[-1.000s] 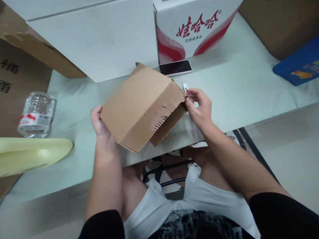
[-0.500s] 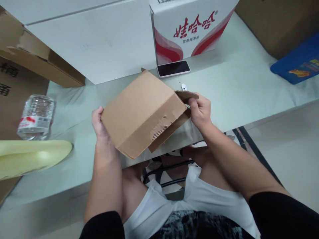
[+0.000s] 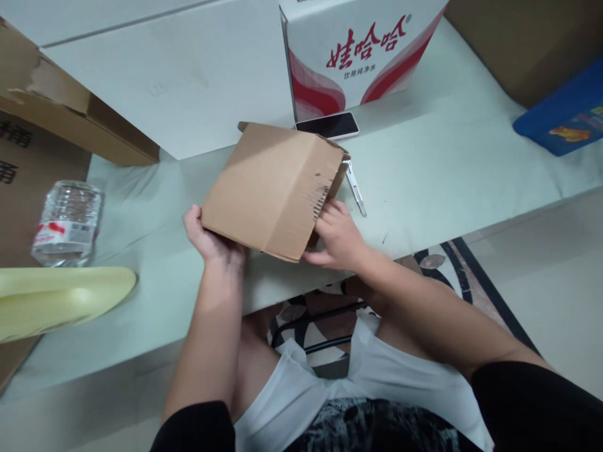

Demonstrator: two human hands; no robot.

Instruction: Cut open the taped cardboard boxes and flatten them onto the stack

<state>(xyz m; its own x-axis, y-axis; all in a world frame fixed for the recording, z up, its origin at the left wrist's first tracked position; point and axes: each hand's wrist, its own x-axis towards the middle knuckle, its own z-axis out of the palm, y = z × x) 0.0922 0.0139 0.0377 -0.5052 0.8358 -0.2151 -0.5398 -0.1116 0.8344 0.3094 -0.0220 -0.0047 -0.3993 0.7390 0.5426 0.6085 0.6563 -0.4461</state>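
Observation:
A brown cardboard box (image 3: 259,182) is held tilted above the pale green tabletop, its torn, ridged edge facing right. My left hand (image 3: 210,238) grips its lower left edge, with most fingers hidden beneath it. At the box's right end, my right hand (image 3: 335,235) has its fingers curled at the open edge, partly behind the cardboard. A white utility knife (image 3: 355,188) lies on the table just right of the box. Behind the box, a phone (image 3: 332,126) with a dark screen lies flat.
Large white boxes (image 3: 188,81) and a red-and-white carton (image 3: 351,63) stand at the back. At left are a clear bottle (image 3: 68,223) lying down, a yellow-green object (image 3: 66,301) and brown cartons (image 3: 42,169). A blue package (image 3: 565,119) is at the right.
The box has turned, and its open end is now drawn closer to upright. My right hand has left the upper flap and moved down and left to the open edge. More of the knife shows.

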